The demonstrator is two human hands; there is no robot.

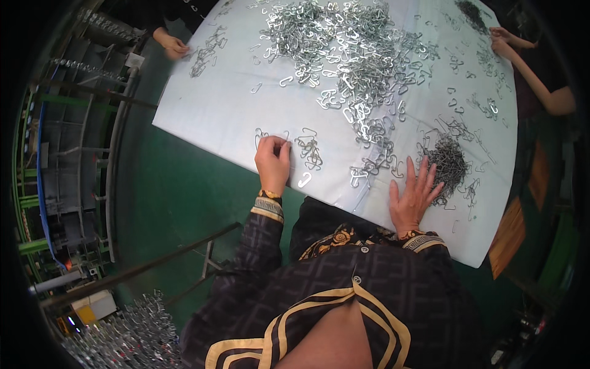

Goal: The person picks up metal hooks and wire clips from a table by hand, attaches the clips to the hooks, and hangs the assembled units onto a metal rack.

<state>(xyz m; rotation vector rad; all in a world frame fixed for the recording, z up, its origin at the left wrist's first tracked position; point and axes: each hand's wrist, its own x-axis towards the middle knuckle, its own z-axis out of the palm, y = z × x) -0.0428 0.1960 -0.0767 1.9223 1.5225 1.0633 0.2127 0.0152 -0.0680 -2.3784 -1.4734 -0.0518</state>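
Observation:
My left hand (pixel 273 165) is closed in a pinch at the table's near edge, with a thin wire hook (pixel 286 135) at its fingertips. Right beside it lies a small cluster of bent wire hooks (pixel 310 151), and a single flat silver link (pixel 304 179) is just below that. My right hand (pixel 413 197) rests palm down on the white tabletop, fingers spread. Its fingertips touch the left side of a dark heap of thin wire hooks (pixel 447 165). Between my hands, a trail of shiny silver links (pixel 372 157) leads up to a large pile (pixel 362 61).
The white-covered table (pixel 215 111) has a near edge close to my body. Another person's hand (pixel 172 44) is at the far left, and a co-worker's hands (pixel 504 42) are at the far right. Metal racks (pixel 74 135) stand left, above a green floor (pixel 160 190).

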